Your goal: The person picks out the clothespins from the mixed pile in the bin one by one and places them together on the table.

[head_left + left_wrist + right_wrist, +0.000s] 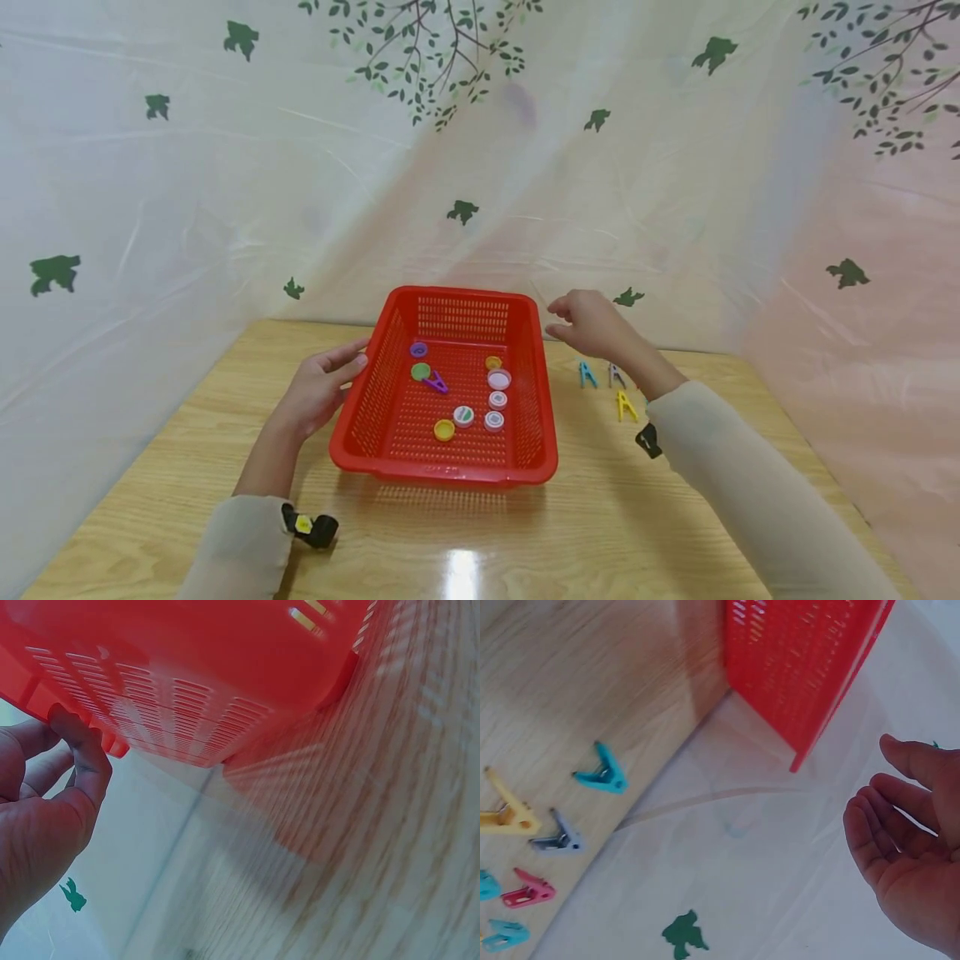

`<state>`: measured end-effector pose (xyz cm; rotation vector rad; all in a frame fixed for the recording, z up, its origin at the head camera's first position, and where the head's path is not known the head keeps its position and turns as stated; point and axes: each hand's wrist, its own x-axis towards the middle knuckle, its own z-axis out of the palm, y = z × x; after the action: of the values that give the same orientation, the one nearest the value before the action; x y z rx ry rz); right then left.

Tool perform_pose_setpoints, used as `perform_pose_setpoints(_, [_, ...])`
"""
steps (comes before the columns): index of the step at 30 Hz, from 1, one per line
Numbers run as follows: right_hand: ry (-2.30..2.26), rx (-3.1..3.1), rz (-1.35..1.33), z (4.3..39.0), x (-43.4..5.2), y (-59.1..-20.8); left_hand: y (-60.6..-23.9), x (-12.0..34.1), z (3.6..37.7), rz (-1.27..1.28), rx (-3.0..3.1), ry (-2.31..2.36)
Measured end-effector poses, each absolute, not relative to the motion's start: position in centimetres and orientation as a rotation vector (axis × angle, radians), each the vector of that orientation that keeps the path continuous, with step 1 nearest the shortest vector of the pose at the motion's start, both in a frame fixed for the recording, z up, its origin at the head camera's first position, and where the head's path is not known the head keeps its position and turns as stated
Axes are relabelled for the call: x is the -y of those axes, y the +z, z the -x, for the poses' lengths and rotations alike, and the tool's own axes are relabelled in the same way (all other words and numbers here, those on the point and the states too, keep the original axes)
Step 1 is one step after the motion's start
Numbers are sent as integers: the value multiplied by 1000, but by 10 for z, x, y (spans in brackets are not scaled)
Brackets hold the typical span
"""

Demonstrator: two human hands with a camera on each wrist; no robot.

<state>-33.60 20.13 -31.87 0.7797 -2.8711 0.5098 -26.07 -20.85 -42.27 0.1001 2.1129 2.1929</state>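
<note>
A red perforated plastic basket (444, 473) stands on the table. My left hand (318, 392) is at its left rim, bent fingers and thumb right at the outer edge. Beyond the right rim, my right hand (588, 321) hovers with loosely bent fingers and nothing between them, apart from the basket in the right wrist view. Inside the basket lie several bottle caps: a purple cap (418, 350), a green cap (421, 372), a yellow cap (444, 430) and a white cap (463, 417) among them. A purple clothespin (437, 383) lies against the green cap.
Right of the basket, several small clothespins lie on the wooden table (600, 517), including a blue clothespin (588, 374), a yellow clothespin (626, 406) and a pink clothespin (529, 889). A pale curtain (225, 208) with green leaf prints hangs behind the table.
</note>
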Motion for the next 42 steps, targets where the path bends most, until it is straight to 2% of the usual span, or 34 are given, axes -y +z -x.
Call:
perform_pose_setpoints(17, [537, 2852, -917, 343, -131, -295, -423, 207, 261, -123, -2090, 2254])
perform_pose_setpoints(31, [671, 2863, -947, 338, -85, -297, -425, 206, 263, -117, -2093, 2231])
perform_pose_setpoints(42, [777, 2843, -938, 344, -71, -317, -426, 208, 262, -107, -2119, 2213])
